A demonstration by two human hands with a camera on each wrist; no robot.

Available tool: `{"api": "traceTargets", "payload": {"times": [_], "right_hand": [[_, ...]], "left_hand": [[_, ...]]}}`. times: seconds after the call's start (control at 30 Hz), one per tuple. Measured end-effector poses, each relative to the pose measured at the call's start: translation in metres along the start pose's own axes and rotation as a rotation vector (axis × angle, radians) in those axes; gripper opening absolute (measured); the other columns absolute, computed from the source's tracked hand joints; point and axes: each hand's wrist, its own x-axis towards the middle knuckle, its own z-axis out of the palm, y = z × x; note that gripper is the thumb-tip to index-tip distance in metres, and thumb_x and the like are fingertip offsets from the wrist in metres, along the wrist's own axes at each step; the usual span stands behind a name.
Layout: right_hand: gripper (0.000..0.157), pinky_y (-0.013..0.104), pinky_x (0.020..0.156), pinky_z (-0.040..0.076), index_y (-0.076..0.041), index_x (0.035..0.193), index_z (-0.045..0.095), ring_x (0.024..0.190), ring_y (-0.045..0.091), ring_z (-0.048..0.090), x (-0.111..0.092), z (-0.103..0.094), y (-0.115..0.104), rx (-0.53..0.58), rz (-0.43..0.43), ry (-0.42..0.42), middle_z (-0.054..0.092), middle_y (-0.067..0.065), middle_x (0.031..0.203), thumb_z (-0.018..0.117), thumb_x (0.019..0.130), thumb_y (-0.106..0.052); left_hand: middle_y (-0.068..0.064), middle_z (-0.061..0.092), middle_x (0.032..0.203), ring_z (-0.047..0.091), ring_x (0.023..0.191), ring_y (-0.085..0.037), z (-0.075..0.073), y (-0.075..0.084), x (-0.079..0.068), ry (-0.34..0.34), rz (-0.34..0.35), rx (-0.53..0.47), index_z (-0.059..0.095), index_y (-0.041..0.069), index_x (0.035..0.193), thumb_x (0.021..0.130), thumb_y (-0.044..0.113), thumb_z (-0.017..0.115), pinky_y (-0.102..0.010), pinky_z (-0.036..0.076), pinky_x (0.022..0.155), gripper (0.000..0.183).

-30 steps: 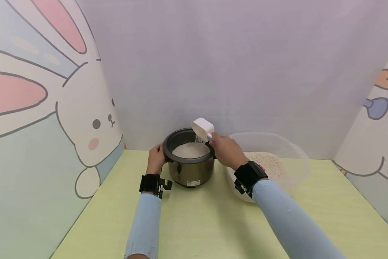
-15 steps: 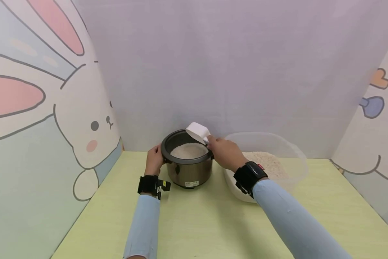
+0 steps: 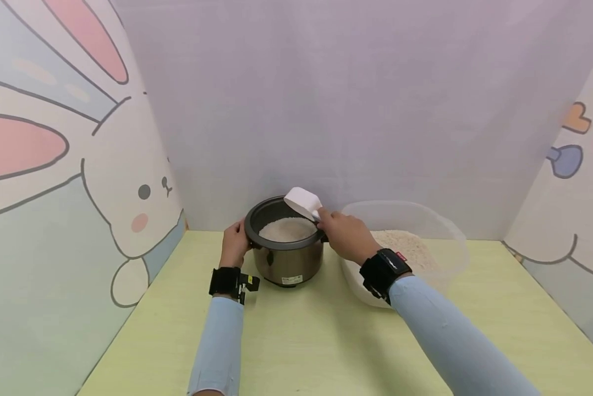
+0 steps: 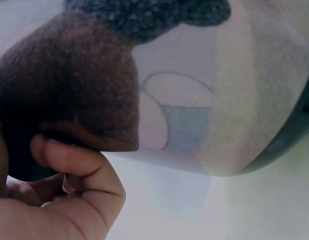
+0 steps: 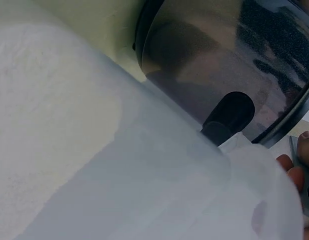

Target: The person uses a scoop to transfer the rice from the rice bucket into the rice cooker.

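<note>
A dark metallic rice cooker (image 3: 289,265), without a lid, stands on the table near the back wall with white rice (image 3: 287,230) inside. My left hand (image 3: 234,245) grips the handle on its left side; in the left wrist view the curled fingers (image 4: 74,157) show against that dark handle. My right hand (image 3: 347,236) holds a white measuring scoop (image 3: 301,202) by its handle. The scoop is tilted over the cooker's right rim, its mouth facing left and down. The right wrist view catches only some right-hand fingers (image 5: 305,155) at its edge.
Right of the cooker stands a translucent plastic tub (image 3: 457,242) holding more rice (image 3: 406,247), partly under my right forearm. Its wall (image 5: 169,170) fills much of the right wrist view. A pale wall backs the yellow-green table (image 3: 296,341); rabbit-printed panels flank it.
Rice grains were falling from the scoop a second ago; none show falling now. The scoop has dropped slightly and shifted left. My left hand keeps its grip on the cooker.
</note>
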Motion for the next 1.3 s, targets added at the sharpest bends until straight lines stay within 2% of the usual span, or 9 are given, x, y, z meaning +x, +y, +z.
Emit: {"api": "traceTargets", "payload": {"times": [0.23, 0.47, 0.63, 0.83, 1.03, 1.17, 1.3], "right_hand": [[0.032, 0.05, 0.057, 0.053, 0.003, 0.133, 0.053, 0.067, 0.036, 0.066, -0.011, -0.013, 0.016, 0.014, 0.054, 0.016, 0.063, 0.018, 0.084, 0.056, 0.107, -0.016], [0.031, 0.05, 0.062, 0.054, 0.006, 0.131, 0.052, 0.072, 0.035, 0.067, -0.035, -0.023, 0.051, 0.025, 0.135, -0.048, 0.065, 0.018, 0.086, 0.056, 0.107, -0.013], [0.029, 0.049, 0.062, 0.053, 0.01, 0.128, 0.052, 0.071, 0.034, 0.065, -0.058, -0.024, 0.074, 0.04, 0.142, -0.067, 0.064, 0.018, 0.085, 0.056, 0.106, -0.008], [0.029, 0.049, 0.061, 0.052, 0.01, 0.127, 0.052, 0.073, 0.037, 0.067, -0.081, -0.024, 0.1, 0.04, 0.188, -0.106, 0.066, 0.022, 0.089, 0.056, 0.105, -0.008], [0.022, 0.046, 0.059, 0.05, 0.009, 0.119, 0.053, 0.069, 0.032, 0.065, -0.094, -0.023, 0.12, 0.07, 0.265, -0.179, 0.065, 0.02, 0.086, 0.053, 0.106, -0.009], [0.017, 0.045, 0.055, 0.047, 0.007, 0.111, 0.054, 0.064, 0.03, 0.063, -0.098, -0.021, 0.131, 0.074, 0.293, -0.208, 0.063, 0.017, 0.08, 0.053, 0.106, -0.009], [0.02, 0.045, 0.055, 0.047, 0.009, 0.111, 0.056, 0.062, 0.029, 0.062, -0.101, -0.02, 0.134, 0.089, 0.332, -0.235, 0.063, 0.017, 0.079, 0.053, 0.106, -0.01]], "left_hand": [[-0.009, 0.06, 0.097, 0.06, 0.076, -0.013, -0.002, 0.0, 0.0, -0.004, -0.006, -0.008, 0.067, 0.001, 0.127, 0.111, 0.034, 0.046, -0.024, 0.054, 0.065, 0.043], [-0.01, 0.06, 0.097, 0.061, 0.075, -0.013, -0.003, -0.001, 0.001, -0.009, -0.006, -0.004, 0.068, 0.002, 0.127, 0.111, 0.035, 0.047, -0.025, 0.055, 0.066, 0.042], [-0.006, 0.058, 0.088, 0.059, 0.071, -0.011, -0.003, -0.004, 0.003, 0.002, 0.013, 0.013, 0.069, 0.001, 0.12, 0.111, 0.034, 0.045, -0.024, 0.054, 0.064, 0.042], [0.0, 0.05, 0.073, 0.053, 0.061, -0.01, -0.003, -0.004, 0.002, -0.003, 0.04, 0.021, 0.069, 0.0, 0.111, 0.111, 0.035, 0.045, -0.025, 0.051, 0.061, 0.043], [0.0, 0.05, 0.073, 0.052, 0.061, -0.01, -0.004, -0.004, 0.0, -0.006, 0.023, 0.014, 0.069, 0.002, 0.123, 0.112, 0.034, 0.044, -0.025, 0.051, 0.061, 0.042], [-0.001, 0.05, 0.072, 0.052, 0.061, -0.011, -0.004, -0.005, 0.002, -0.01, 0.034, 0.011, 0.069, 0.001, 0.118, 0.111, 0.035, 0.045, -0.028, 0.052, 0.063, 0.042], [-0.001, 0.052, 0.075, 0.054, 0.062, -0.011, -0.002, -0.005, 0.003, -0.013, 0.027, -0.005, 0.069, 0.001, 0.118, 0.111, 0.035, 0.045, -0.027, 0.052, 0.063, 0.042]]}}
